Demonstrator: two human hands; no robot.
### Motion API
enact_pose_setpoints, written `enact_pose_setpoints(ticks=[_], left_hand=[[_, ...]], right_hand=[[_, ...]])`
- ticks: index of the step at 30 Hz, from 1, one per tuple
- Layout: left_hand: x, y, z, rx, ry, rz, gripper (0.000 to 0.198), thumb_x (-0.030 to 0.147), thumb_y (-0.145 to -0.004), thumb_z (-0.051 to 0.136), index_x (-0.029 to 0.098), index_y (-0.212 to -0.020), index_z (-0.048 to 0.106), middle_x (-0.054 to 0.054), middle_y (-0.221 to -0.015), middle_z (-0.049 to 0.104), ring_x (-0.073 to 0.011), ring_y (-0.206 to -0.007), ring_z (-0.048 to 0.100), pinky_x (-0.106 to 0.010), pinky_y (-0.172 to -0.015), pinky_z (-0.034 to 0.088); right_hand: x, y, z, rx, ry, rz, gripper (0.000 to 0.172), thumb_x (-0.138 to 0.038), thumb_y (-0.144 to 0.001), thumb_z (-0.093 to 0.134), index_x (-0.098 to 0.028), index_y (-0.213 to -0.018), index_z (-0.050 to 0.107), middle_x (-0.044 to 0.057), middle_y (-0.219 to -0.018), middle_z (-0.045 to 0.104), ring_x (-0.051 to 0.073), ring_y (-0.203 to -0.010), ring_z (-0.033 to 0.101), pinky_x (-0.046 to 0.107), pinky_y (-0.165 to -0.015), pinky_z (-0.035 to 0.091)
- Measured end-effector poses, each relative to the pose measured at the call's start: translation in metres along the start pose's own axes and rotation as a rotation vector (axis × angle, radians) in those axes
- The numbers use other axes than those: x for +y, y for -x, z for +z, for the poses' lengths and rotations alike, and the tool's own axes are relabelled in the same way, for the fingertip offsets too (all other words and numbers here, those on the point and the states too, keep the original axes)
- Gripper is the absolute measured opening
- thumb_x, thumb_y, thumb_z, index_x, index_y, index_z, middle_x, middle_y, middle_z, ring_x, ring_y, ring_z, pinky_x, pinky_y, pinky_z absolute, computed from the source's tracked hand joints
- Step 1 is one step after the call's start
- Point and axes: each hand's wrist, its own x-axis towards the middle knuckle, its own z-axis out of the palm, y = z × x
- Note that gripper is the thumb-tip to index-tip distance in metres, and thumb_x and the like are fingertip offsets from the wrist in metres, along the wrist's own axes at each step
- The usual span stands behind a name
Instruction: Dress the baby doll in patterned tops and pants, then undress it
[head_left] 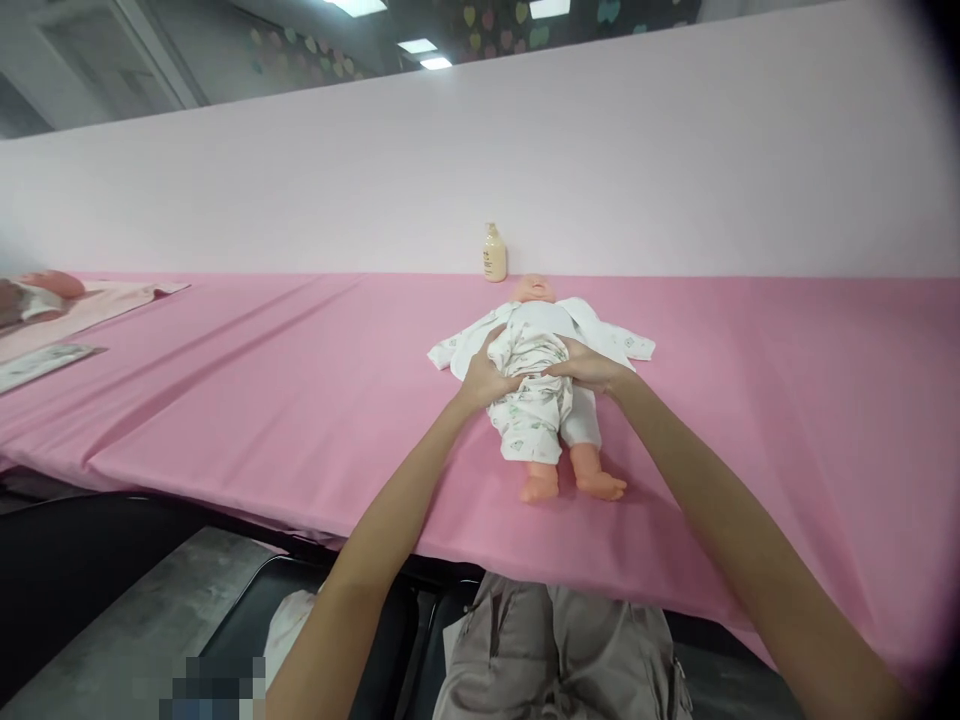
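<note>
A baby doll (pixel 535 290) lies on its back on the pink table, head toward the wall and bare feet toward me. Its white patterned jacket (pixel 634 345) is spread out with the sleeves to the sides. White patterned baby trousers (pixel 531 410) are bunched over its belly and cover the leg on the left down to the ankle. The other leg shows a plain white garment above the foot. My left hand (pixel 487 380) grips the bunched cloth from the left, thumb on top. From the right, my right hand (pixel 590 367) pinches the same cloth; its fingertips are partly hidden.
A cream pump bottle (pixel 494 254) stands behind the doll by the white partition (pixel 337 190). At the far left, another doll (pixel 56 284) lies on a light pink cloth (pixel 90 305), near a flat patterned item (pixel 41 365). Black chairs (pixel 315 590) stand under the table's front edge.
</note>
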Motion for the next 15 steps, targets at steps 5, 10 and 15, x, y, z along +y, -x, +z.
enact_pose_setpoints(ticks=[5, 10, 15], left_hand=[[0.003, 0.004, 0.010, 0.226, -0.539, 0.390, 0.059, 0.041, -0.078, 0.066, 0.020, -0.130, 0.050, -0.014, -0.146, 0.042, -0.0297, -0.140, 0.029, -0.046, -0.116, 0.017], [-0.002, 0.004, 0.016, 0.042, -0.894, 0.678, 0.042, 0.018, -0.089, 0.041, 0.019, -0.129, 0.051, -0.011, -0.115, 0.066, -0.0221, -0.117, 0.056, -0.045, -0.111, 0.030], [-0.001, 0.004, 0.014, -0.090, -1.029, 0.420, 0.036, 0.026, -0.080, 0.056, 0.014, -0.115, 0.057, -0.010, -0.088, 0.069, -0.0255, -0.082, 0.064, -0.038, -0.079, 0.049]], right_hand=[[-0.027, 0.009, 0.015, -0.027, 0.428, -0.097, 0.055, -0.020, -0.067, 0.072, -0.018, -0.121, 0.057, 0.008, -0.119, 0.063, 0.026, -0.111, 0.057, 0.036, -0.090, 0.048], [-0.052, 0.019, 0.030, -0.156, 0.721, -0.074, 0.035, -0.019, -0.067, 0.066, -0.017, -0.102, 0.061, 0.006, -0.097, 0.065, 0.022, -0.086, 0.059, 0.028, -0.067, 0.047], [-0.062, 0.020, 0.021, -0.329, 0.780, -0.004, 0.020, -0.026, -0.072, 0.062, -0.017, -0.090, 0.063, 0.002, -0.081, 0.062, 0.016, -0.070, 0.054, 0.024, -0.057, 0.040]])
